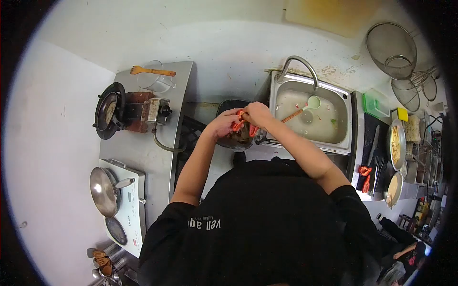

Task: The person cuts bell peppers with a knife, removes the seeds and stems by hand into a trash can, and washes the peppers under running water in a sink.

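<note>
Both hands meet above a dark bin (236, 140) with scraps inside, left of the sink. My left hand (225, 125) holds a piece of red pepper (238, 121) between bent fingers. Close beside it, my right hand (258, 116) has its fingers closed on the red pepper too, and a red strip hangs below it. The fingertips partly hide the pepper. In the sink (286, 131) lie a pale green ladle (313, 102) with a brown handle and small red and green bits. More red pepper pieces (366, 178) rest on the right counter.
Right counter: knife (373, 145), green container (376, 104), bowl of food (397, 143). Left: gas burner with a pan (109, 110), jug (155, 82), wooden fork (153, 71), steel pan (104, 191) on a white cooktop (131, 209). The faucet (301, 59) arches over the sink. Another person (410, 252) is at lower right.
</note>
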`<action>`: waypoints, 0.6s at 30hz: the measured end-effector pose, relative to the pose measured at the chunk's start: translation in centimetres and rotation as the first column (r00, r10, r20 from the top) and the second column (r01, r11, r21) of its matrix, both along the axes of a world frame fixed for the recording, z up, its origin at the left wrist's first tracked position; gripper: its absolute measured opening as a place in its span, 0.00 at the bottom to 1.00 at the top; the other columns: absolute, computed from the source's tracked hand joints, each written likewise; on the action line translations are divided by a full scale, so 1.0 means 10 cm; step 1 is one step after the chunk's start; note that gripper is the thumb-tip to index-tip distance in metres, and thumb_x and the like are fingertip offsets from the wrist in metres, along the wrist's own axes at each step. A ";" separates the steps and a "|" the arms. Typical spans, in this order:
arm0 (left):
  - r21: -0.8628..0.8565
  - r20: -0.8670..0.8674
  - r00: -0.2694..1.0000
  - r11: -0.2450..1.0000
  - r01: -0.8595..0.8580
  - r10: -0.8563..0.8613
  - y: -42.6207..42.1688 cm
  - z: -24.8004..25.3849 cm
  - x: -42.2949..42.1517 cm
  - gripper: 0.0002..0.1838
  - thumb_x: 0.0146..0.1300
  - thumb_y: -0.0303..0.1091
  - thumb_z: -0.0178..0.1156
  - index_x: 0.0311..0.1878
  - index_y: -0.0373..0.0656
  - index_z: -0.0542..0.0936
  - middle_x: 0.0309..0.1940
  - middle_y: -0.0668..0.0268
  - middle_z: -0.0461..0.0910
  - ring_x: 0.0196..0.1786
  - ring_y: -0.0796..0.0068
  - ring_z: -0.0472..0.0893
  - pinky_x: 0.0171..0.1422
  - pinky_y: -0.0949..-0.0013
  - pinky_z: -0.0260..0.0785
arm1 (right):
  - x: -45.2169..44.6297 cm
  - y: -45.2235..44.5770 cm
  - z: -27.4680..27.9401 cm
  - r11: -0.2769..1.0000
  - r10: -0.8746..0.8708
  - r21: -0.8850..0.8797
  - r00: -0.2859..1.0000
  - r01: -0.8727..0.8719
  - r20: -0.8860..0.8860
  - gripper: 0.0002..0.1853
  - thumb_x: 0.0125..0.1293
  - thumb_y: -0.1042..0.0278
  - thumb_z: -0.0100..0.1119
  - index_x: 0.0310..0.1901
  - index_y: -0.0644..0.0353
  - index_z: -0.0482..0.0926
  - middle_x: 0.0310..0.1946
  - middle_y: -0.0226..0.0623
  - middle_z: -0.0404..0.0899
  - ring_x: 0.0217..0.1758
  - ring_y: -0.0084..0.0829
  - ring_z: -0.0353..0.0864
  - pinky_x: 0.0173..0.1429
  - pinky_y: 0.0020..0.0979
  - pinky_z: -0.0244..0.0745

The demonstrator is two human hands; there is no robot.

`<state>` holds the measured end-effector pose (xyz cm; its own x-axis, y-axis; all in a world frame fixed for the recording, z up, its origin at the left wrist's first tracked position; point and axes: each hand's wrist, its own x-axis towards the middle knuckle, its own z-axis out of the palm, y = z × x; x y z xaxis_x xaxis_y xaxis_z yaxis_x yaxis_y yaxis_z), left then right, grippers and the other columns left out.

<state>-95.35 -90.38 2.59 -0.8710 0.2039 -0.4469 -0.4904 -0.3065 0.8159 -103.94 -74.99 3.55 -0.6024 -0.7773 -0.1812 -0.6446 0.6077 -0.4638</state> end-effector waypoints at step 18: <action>-0.263 0.096 0.995 0.965 0.006 0.020 -0.17 -0.18 -0.02 0.23 0.47 0.22 0.47 0.51 0.35 0.71 0.36 0.61 0.75 0.29 0.75 0.74 0.28 0.75 0.64 | 0.01 -0.36 -0.25 0.992 0.124 -0.006 0.979 -0.127 -0.164 0.10 0.56 0.63 0.55 0.34 0.57 0.83 0.30 0.42 0.81 0.36 0.45 0.81 0.41 0.42 0.77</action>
